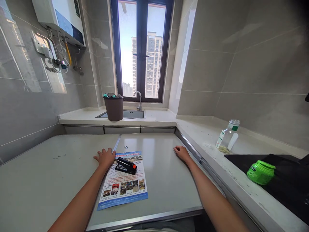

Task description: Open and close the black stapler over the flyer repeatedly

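My left hand (106, 158) lies on the table with its fingers spread, at the upper left edge of a printed flyer (123, 193). On the flyer sits a black stapler (126, 166) with an orange-red mark at one end; neither hand holds it. Just beyond the flyer's top edge are small strips that look like staples (126, 147). My right hand (181, 152) rests near the table's right side, fingers curled in, and nothing shows in them.
The pale table (166, 183) meets a counter on the right, where a glass jar (228, 137) and a green container (261, 172) stand by a black cooktop (287, 190). A brown bin (114, 109) stands at the sink (134, 114) under the window.
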A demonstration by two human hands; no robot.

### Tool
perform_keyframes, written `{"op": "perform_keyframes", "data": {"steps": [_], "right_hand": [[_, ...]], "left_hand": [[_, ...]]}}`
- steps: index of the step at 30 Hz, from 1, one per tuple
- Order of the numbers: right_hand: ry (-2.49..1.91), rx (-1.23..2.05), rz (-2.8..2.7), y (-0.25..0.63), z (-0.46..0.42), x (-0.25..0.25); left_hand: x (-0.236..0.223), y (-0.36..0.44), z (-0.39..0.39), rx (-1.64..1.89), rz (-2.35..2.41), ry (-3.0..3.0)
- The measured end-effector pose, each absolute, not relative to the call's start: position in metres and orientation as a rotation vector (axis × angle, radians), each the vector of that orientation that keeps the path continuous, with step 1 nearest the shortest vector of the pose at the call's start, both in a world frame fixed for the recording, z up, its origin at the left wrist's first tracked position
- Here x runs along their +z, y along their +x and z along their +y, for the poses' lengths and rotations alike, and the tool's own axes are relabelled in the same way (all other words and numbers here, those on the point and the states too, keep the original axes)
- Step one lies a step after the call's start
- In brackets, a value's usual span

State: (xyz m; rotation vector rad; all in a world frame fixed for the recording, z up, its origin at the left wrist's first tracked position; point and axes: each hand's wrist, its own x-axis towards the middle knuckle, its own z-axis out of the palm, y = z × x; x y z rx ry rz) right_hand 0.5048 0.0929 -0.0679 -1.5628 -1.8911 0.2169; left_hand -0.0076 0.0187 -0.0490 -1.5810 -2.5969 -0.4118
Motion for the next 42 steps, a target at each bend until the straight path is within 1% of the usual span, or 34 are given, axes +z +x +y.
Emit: {"op": "perform_keyframes", "data": {"steps": [14, 18, 21, 23, 26, 28, 30, 33, 37, 42], "right_hand": [[-1.589, 0.205, -1.928, 0.494, 0.083, -0.062], [-1.536, 0.220, -1.972, 0.474, 0.079, -0.062], [-1.384, 0.263, -2.031, 0.444, 0.070, -0.058], [-1.182, 0.358, -2.043, 0.417, 0.058, -0.051], [-0.888, 0.632, -2.054, 0.367, 0.026, -0.034], [-0.694, 0.816, -2.111, 0.332, 0.000, -0.023], [-0.548, 0.929, -2.247, 0.300, -0.025, -0.017], [-0.581, 0.946, -2.277, 0.263, -0.046, -0.018], [-0.803, 0.919, -2.159, 0.241, -0.042, -0.029], [-0.894, 0.700, -2.309, 0.242, -0.033, -0.031]], "left_hand": [[-0.053, -0.008, 0.020, -0.419, -2.582, -1.565], [-0.053, -0.007, 0.020, -0.415, -2.581, -1.558], [-0.052, -0.006, 0.019, -0.411, -2.576, -1.562], [-0.052, -0.005, 0.018, -0.410, -2.577, -1.564], [-0.052, -0.005, 0.018, -0.408, -2.572, -1.566], [-0.053, -0.006, 0.018, -0.408, -2.568, -1.568], [-0.053, -0.006, 0.018, -0.409, -2.569, -1.569], [-0.054, -0.007, 0.019, -0.412, -2.571, -1.573], [-0.053, -0.007, 0.019, -0.417, -2.572, -1.564], [-0.052, -0.006, 0.019, -0.403, -2.576, -1.565]]}}
